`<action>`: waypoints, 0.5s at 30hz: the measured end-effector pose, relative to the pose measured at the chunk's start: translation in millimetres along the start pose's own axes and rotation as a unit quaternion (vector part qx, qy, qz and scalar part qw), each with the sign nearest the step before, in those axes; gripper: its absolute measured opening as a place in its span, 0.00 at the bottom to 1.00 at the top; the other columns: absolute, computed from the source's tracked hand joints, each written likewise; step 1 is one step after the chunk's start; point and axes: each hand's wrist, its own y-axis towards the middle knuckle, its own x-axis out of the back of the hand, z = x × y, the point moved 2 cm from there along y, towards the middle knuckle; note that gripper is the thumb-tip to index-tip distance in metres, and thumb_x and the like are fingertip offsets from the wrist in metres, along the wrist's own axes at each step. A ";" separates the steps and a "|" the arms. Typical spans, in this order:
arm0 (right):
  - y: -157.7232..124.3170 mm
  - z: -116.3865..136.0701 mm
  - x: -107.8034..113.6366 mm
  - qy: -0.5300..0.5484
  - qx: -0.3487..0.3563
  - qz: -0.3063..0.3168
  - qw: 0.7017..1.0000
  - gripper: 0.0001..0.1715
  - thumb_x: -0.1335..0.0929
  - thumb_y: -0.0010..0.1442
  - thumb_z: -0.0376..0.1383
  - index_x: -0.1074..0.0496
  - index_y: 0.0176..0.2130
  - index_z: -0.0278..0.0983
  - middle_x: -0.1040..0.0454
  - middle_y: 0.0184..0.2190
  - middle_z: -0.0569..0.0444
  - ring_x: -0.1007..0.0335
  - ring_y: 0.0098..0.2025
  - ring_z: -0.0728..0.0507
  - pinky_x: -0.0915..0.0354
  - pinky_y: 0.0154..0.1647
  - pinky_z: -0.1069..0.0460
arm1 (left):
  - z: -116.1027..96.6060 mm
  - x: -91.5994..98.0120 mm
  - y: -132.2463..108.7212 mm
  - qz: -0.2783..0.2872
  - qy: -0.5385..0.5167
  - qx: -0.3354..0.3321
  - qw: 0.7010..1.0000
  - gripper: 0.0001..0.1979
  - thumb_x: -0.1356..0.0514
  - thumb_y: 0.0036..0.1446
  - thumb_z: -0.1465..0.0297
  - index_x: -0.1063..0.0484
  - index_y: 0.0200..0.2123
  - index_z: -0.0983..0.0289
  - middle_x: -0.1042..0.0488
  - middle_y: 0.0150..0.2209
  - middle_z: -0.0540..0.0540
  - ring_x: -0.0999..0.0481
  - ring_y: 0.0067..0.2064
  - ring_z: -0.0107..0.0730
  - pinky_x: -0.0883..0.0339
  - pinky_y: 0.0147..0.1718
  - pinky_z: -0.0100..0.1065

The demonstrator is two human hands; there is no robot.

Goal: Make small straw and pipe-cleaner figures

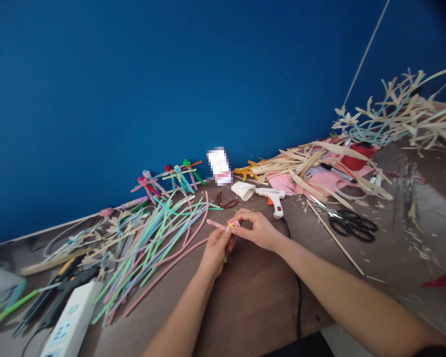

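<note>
Near the middle of the table, my left hand point(216, 250) is closed around a small pink-and-yellow pipe cleaner piece point(214, 224), with one pink end sticking out to the left. My right hand point(259, 229) pinches the same piece from the other side, its fingertips almost meeting the left thumb. A yellow wrap shows between the fingers; the rest of the piece is hidden. Just beyond the hands lie a string of brown beads point(228, 204) and a white glue gun point(277, 200). To the left spreads a loose pile of pastel pipe cleaners point(159, 248).
Several pipe cleaner figures point(178, 176) lean against the blue wall point(152, 89). Black-handled scissors point(351, 223) and dried husk strips point(308, 158) lie to the right. A white power strip point(71, 320) is at front left. The glue gun's black cord point(299, 297) runs toward the front edge.
</note>
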 end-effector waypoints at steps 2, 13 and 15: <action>-0.4 -1.1 -0.8 0.021 -0.015 -0.012 1.000 0.11 0.34 0.51 0.36 0.28 0.36 0.35 0.31 0.30 0.54 0.36 0.34 0.49 0.40 0.38 0.52 | 0.5 -0.6 0.1 -0.002 -0.019 0.011 1.000 0.16 0.45 0.48 0.57 0.42 0.23 0.65 0.46 0.12 0.42 0.53 0.13 0.15 0.63 0.12 0.21; 0.7 -21.0 0.0 0.081 -0.089 -0.063 0.991 0.13 0.37 0.54 0.36 0.30 0.40 0.37 0.30 0.35 0.53 0.35 0.35 0.48 0.40 0.38 0.52 | -0.5 5.7 3.5 0.061 -0.203 0.124 0.969 0.17 0.52 0.53 0.57 0.38 0.29 0.66 0.45 0.14 0.44 0.54 0.13 0.15 0.61 0.12 0.21; 0.5 -19.5 0.8 0.028 -0.052 -0.076 0.995 0.12 0.36 0.53 0.34 0.30 0.39 0.37 0.31 0.33 0.53 0.36 0.34 0.48 0.40 0.38 0.51 | -0.4 6.0 3.9 0.065 -0.216 0.130 0.966 0.16 0.53 0.54 0.58 0.38 0.30 0.66 0.44 0.15 0.44 0.53 0.13 0.15 0.60 0.12 0.21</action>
